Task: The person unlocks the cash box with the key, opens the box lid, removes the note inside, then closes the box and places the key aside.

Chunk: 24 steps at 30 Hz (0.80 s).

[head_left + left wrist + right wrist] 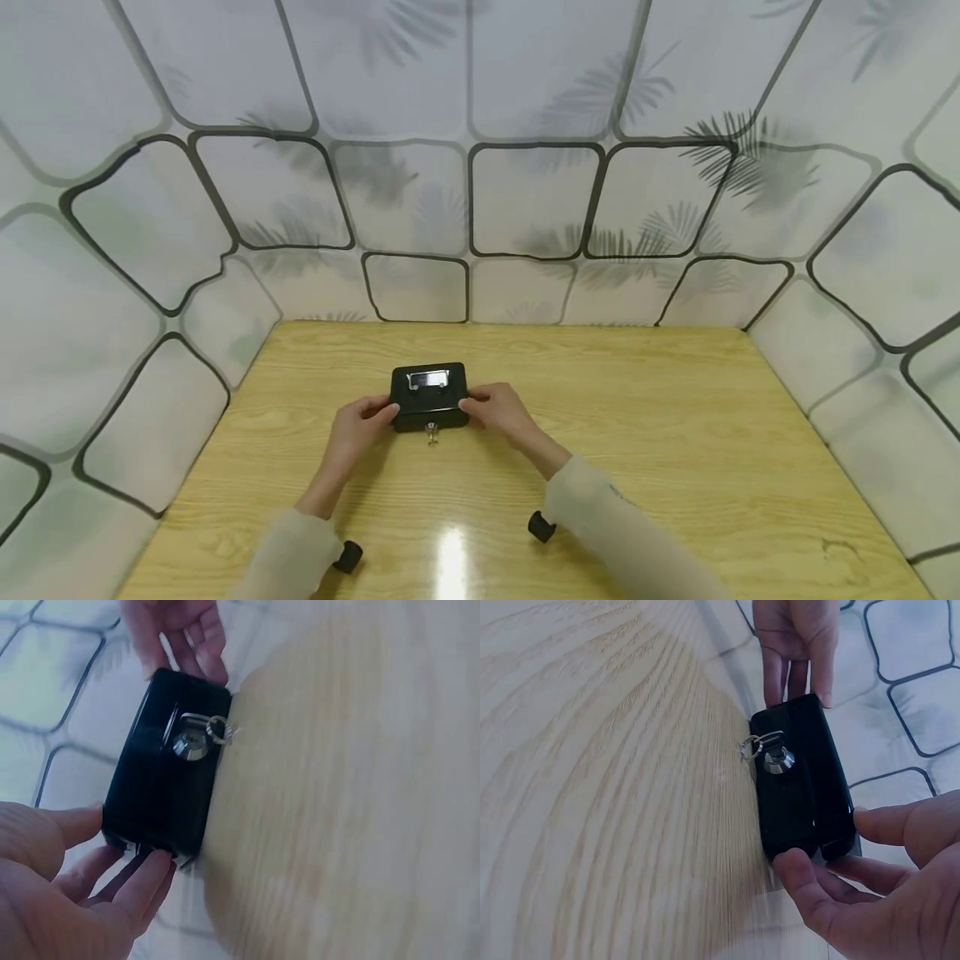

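Both hands (pixel 360 425) on unlabelled black box (pixel 429 398).

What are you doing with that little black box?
A person is holding a small black box between both hands on a wooden table. The left hand grips one end and the right hand grips the other. The lid is closed, with a metal handle lying flat on top. A key with a ring sits in the lock on the front. The box rests on the table.
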Motion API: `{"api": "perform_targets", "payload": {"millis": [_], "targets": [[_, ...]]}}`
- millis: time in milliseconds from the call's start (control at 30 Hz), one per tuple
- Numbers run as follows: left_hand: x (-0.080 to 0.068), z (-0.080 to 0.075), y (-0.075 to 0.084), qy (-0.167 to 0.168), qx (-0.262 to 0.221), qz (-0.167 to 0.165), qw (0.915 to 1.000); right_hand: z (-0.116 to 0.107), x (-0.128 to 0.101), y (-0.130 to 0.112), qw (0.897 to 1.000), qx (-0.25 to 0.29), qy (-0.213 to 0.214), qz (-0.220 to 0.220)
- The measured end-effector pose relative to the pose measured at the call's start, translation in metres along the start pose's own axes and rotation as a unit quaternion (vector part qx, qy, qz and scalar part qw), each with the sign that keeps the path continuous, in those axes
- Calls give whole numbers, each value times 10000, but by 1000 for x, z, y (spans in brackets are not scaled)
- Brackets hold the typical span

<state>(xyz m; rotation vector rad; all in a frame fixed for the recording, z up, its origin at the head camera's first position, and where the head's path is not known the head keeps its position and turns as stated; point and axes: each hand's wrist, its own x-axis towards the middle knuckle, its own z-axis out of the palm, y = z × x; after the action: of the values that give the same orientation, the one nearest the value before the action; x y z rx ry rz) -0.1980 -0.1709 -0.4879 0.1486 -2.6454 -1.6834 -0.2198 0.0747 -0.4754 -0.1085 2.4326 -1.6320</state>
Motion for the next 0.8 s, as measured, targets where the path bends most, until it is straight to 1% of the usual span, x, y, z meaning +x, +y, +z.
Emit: {"api": "perform_targets", "payload": {"millis": [100, 233, 433, 633, 667, 800], "targets": [[-3, 15, 4, 48, -110, 95, 9999, -13, -8, 3, 9997, 182, 38, 165], [-6, 34, 7, 43, -265, 237, 9994, -28, -18, 11, 9988, 411, 126, 252], [-10, 54, 15, -161, -302, 415, 9986, -47, -34, 21, 9973, 534, 286, 406], [-13, 74, 23, -410, -569, 520, 9962, -70, -51, 30, 9966, 479, 329, 584], [-13, 78, 25, -455, -597, 597, 9954, -75, -54, 32, 9967, 442, 320, 605], [-14, 94, 29, -565, -660, 665, 9940, -91, -62, 37, 9968, 434, 241, 631]]}}
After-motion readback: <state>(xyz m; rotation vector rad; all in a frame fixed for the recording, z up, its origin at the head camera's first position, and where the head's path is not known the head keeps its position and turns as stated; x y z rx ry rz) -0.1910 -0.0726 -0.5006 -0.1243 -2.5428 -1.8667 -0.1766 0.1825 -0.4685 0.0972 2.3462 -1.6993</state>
